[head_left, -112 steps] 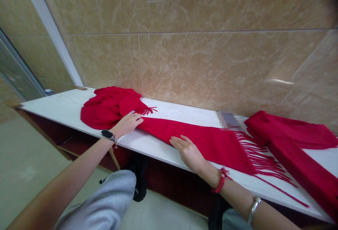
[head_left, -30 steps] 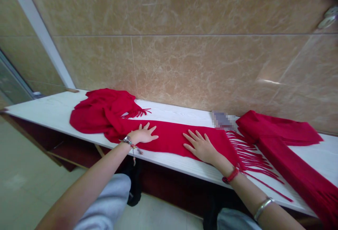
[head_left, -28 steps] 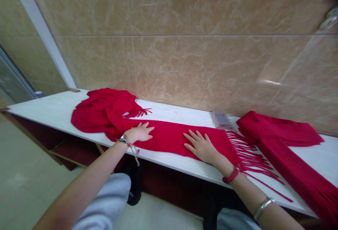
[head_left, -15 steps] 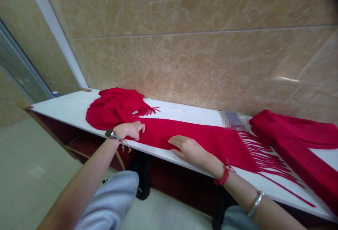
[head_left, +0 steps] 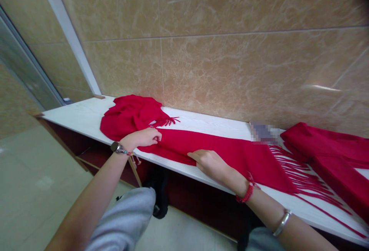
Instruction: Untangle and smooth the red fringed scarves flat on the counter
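A red fringed scarf (head_left: 230,149) lies along the white bench top, its left part bunched in a loose heap and its right part spread flat. At the left end of the flat part, my left hand (head_left: 144,137) is closed, fingers curled on the cloth. Farther right, my right hand (head_left: 211,163) closes at the near edge of the same scarf, its index finger stretched along the fabric and the other fingers bent under. A crease runs through the cloth between both hands. The right fingertips are partly hidden.
Another length of red cloth (head_left: 334,158) lies folded at the right. Behind the fringe sits a blurred flat item (head_left: 263,133). A tiled wall (head_left: 216,78) borders the bench top (head_left: 77,112) at the back. Open shelves (head_left: 92,158) lie below, near my knees.
My left hand has curled in more and lifted slightly. My right hand has gone from flat, stretched fingers to a closed grip at the near edge, and the cloth there has creased.
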A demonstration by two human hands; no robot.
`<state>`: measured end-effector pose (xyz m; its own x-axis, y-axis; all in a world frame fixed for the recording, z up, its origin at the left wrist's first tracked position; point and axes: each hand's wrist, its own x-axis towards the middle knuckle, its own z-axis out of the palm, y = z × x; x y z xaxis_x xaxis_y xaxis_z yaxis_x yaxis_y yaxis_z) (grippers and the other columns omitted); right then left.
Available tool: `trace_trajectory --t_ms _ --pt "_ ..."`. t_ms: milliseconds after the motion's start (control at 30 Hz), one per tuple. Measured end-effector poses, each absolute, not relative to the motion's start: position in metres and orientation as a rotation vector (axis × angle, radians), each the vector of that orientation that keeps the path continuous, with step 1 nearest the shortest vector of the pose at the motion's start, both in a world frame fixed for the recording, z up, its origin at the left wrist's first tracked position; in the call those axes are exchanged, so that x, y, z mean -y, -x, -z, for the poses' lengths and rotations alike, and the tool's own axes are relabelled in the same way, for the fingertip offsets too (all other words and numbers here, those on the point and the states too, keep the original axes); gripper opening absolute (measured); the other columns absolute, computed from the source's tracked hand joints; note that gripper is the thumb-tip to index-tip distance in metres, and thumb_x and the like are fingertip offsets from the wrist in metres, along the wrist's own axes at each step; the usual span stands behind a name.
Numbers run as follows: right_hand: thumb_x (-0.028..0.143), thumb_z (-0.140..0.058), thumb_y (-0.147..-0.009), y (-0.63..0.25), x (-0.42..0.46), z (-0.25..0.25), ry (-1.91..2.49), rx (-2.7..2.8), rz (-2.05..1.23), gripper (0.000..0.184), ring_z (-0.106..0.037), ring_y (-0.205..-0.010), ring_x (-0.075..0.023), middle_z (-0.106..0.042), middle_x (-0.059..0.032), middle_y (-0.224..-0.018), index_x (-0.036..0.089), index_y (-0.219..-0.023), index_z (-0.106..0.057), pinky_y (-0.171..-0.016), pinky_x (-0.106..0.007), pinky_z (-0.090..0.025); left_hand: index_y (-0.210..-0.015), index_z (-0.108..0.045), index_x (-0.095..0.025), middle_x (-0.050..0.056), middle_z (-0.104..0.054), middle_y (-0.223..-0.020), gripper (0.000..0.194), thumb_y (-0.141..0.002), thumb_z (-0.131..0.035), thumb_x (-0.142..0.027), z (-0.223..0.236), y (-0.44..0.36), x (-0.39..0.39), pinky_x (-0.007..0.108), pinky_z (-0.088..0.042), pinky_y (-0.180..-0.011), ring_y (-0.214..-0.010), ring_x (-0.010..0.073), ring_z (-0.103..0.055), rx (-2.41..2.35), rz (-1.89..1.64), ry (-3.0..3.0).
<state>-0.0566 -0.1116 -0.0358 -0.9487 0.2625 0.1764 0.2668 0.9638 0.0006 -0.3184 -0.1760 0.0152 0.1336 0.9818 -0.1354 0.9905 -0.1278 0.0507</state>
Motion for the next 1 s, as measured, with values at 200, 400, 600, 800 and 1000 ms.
trace_trajectory --t_ms 200,400,600,800,1000 --pt "0.016 -0.034 -0.088 0.052 0.104 0.048 0.55 2.632 0.014 0.029 -0.06 -0.086 -0.0182 -0.065 -0.0098 -0.093 0.015 -0.1 -0.061 -0.076 -0.028 -0.047 -0.081 -0.061 -0.019 0.001 -0.061 -0.085 0.015 -0.08 -0.046 -0.022 -0.036 0.324 0.186 0.023 -0.039 -0.08 -0.083 0.0148 -0.054 -1.937 -0.083 -2.389" --pt "0.02 -0.035 -0.091 0.037 0.101 0.058 0.177 2.761 -0.112 0.028 -0.057 -0.093 -0.017 -0.063 -0.0089 -0.098 0.016 -0.097 -0.062 -0.082 -0.029 -0.047 -0.074 -0.063 -0.016 -0.001 -0.063 -0.072 0.021 -0.059 -0.051 -0.008 -0.022 0.311 0.188 0.019 -0.041 -0.057 -0.065 0.013 -0.055 -1.904 0.282 -2.013" --pt "0.02 -0.034 -0.091 0.029 0.102 0.061 0.126 2.804 -0.138 0.03 -0.054 -0.102 -0.017 -0.06 -0.0091 -0.109 0.015 -0.104 -0.06 -0.09 -0.03 -0.044 -0.078 -0.063 -0.016 -0.001 -0.065 -0.072 0.031 -0.053 -0.049 -0.005 -0.015 0.303 0.184 0.02 -0.04 -0.052 -0.063 0.0147 -0.055 -2.054 0.36 -1.846" --pt "0.017 -0.036 -0.09 0.03 0.101 0.064 0.175 2.748 -0.141 0.029 -0.056 -0.099 -0.0171 -0.061 -0.0105 -0.108 0.012 -0.107 -0.059 -0.087 -0.029 -0.046 -0.094 -0.061 -0.016 0.005 -0.064 -0.093 0.022 -0.075 -0.049 -0.02 -0.013 0.295 0.173 0.023 -0.044 -0.073 -0.081 0.0166 -0.058 -1.94 0.166 -2.183" --pt "0.016 -0.038 -0.089 0.032 0.099 0.07 0.234 2.622 -0.069 0.023 -0.059 -0.08 -0.016 -0.064 -0.0087 -0.089 0.015 -0.092 -0.062 -0.072 -0.027 -0.049 -0.127 -0.041 -0.014 0.013 -0.035 -0.137 0.051 -0.083 -0.049 -0.037 0.005 0.261 0.158 0.031 -0.026 -0.101 -0.126 0.0232 -0.031 -1.897 0.067 -2.293"
